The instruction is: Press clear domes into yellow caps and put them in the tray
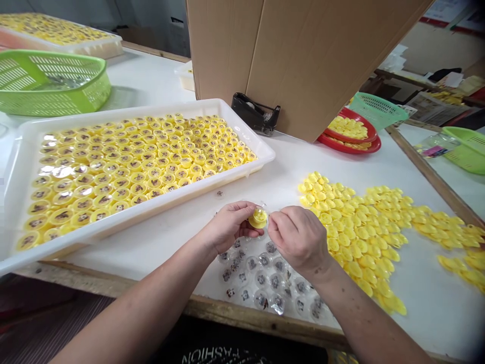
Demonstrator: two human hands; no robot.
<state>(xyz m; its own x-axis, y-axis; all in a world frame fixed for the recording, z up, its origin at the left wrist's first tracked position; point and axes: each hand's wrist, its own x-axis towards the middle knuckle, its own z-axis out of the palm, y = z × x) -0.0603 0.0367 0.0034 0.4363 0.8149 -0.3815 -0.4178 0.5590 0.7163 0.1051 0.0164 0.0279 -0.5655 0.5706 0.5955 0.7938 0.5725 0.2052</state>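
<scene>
Your left hand (pixel 227 227) and right hand (pixel 299 237) pinch the small yellow cap (pixel 258 219) between them, low centre, its round face tipped upward.

White wood-edged worktable (pixel 424 318) (tall cardboard carton (pixel 288 60) behind)

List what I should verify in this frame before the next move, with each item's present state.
Yellow plastic piece held between left hand and right hand: ok.
Clear printed capsules lying just below the hands: ok.
Loose yellow pieces within reach beside the right hand: ok.
White tray with its yellow pieces in close rows: ok.
Stray clear capsule lying apart by the tray rim: not ok.
Clear capsule seated on the held piece: cannot tell, fingers hide it.
</scene>
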